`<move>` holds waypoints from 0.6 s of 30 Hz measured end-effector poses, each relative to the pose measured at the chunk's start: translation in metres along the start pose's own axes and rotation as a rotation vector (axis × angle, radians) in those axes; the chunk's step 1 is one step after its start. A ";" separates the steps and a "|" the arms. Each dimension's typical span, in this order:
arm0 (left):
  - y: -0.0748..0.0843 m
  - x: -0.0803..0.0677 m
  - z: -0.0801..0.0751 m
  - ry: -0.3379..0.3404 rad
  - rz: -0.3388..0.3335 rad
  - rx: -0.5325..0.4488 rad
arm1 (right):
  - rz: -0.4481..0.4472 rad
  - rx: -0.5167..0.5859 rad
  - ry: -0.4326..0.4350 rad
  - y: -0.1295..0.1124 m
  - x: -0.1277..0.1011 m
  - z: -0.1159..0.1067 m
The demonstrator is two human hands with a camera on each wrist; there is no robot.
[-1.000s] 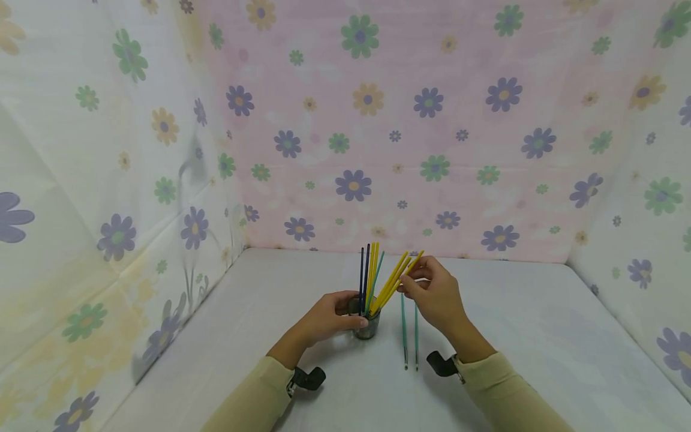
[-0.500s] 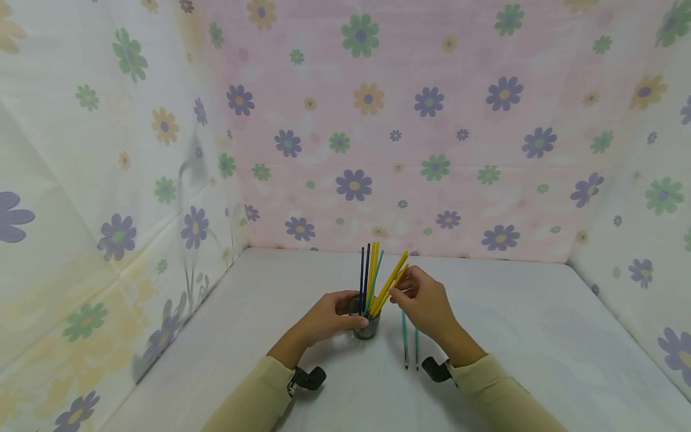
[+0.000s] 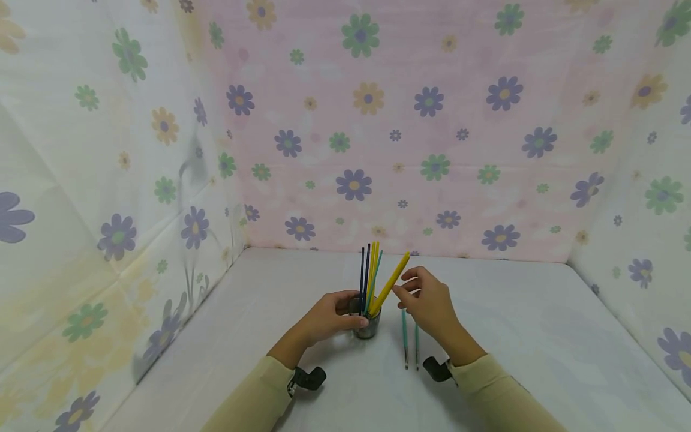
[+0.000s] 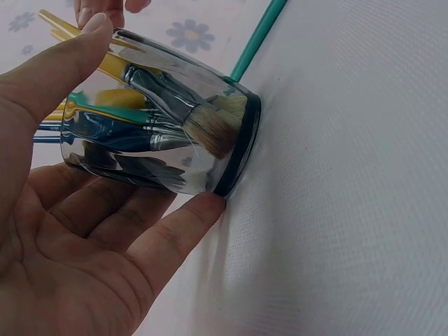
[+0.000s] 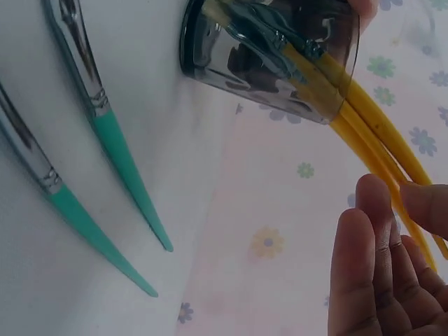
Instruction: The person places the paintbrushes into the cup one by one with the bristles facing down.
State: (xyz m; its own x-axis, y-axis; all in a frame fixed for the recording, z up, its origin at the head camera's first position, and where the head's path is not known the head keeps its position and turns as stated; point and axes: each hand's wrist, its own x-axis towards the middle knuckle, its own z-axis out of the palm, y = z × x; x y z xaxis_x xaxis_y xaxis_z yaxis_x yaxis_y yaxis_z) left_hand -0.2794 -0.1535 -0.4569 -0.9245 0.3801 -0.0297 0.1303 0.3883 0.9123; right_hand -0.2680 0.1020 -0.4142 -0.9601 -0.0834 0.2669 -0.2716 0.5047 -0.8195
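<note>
My left hand (image 3: 326, 318) grips a clear glass (image 3: 366, 331) standing on the table. In the left wrist view, paintbrushes stand bristles-down in the glass (image 4: 250, 129). Two dark blue paintbrush handles (image 3: 361, 279) and two yellow ones rise upright, with a teal handle (image 3: 376, 270) beside them. More yellow paintbrushes (image 3: 393, 281) lean to the right over the rim. My right hand (image 3: 430, 301) is just right of these, fingers apart and loosely bent. In the right wrist view, its thumb (image 5: 428, 208) is close to the yellow handles (image 5: 371, 150); contact is unclear.
Two teal paintbrushes (image 5: 129, 171) lie side by side on the white table (image 3: 486, 336), right of the glass and below my right hand. Flower-printed cloth (image 3: 399, 120) hangs behind and on both sides of the table.
My right hand has moved left and its fingers have come off a yellow paintbrush, which now leans against the others in the glass. The left hand and glass stay in place.
</note>
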 end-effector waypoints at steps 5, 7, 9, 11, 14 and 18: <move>0.002 -0.001 0.000 0.001 -0.006 0.005 | 0.009 -0.004 -0.013 0.004 0.002 -0.003; 0.002 -0.001 0.000 0.001 -0.004 0.007 | 0.018 -0.012 -0.021 0.007 0.003 -0.004; 0.002 -0.001 0.000 0.002 -0.009 0.010 | 0.038 -0.031 -0.035 0.009 0.005 -0.006; 0.003 -0.001 0.000 0.004 -0.015 0.013 | 0.062 -0.067 -0.052 0.012 0.006 -0.007; 0.003 -0.002 0.000 0.004 -0.019 0.011 | 0.104 -0.128 -0.080 0.017 0.009 -0.010; 0.002 -0.001 0.000 -0.001 -0.004 0.013 | 0.152 -0.166 -0.108 0.024 0.012 -0.012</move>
State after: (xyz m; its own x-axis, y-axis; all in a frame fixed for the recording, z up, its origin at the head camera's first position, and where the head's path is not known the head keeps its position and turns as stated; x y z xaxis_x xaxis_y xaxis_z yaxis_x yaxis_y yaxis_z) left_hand -0.2780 -0.1532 -0.4551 -0.9246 0.3795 -0.0343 0.1309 0.4010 0.9067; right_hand -0.2854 0.1239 -0.4249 -0.9930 -0.0831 0.0837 -0.1178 0.6518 -0.7492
